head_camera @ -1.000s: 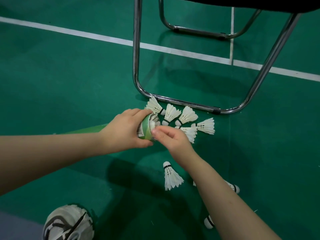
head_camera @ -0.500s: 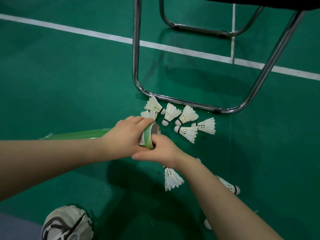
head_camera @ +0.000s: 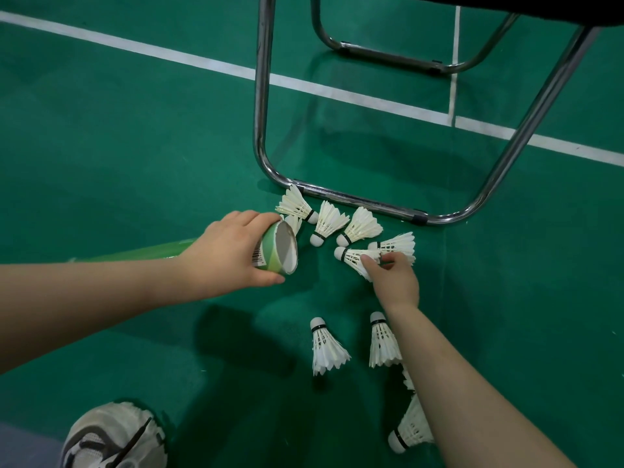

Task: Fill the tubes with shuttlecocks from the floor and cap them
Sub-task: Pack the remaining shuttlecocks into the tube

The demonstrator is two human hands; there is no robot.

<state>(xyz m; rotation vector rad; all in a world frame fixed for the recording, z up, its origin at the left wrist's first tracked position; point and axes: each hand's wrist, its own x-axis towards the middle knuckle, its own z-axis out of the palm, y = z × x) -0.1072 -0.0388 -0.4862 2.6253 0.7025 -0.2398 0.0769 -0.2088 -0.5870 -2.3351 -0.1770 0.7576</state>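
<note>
left hand gripping tube, right hand pinching shuttlecock

1. Green court floor fills the view; matte, w/ faint scuffs.
2. White boundary line runs from upper left down to right edge, passing behind the chair frame.
3. Thinner white line drops from the top & meets the boundary line at approx. a right angle.
4. Chrome tube chair frame: near U-shaped leg rests flat on floor, uprights rise at left & right; small black clip on the bottom bar near the right bend.
5. Second chrome loop further back, also on floor.
6. Dark seat edge at top right.
7. Grey/white sneaker, black laces, bottom left corner, partly cut off by the edge.
</note>
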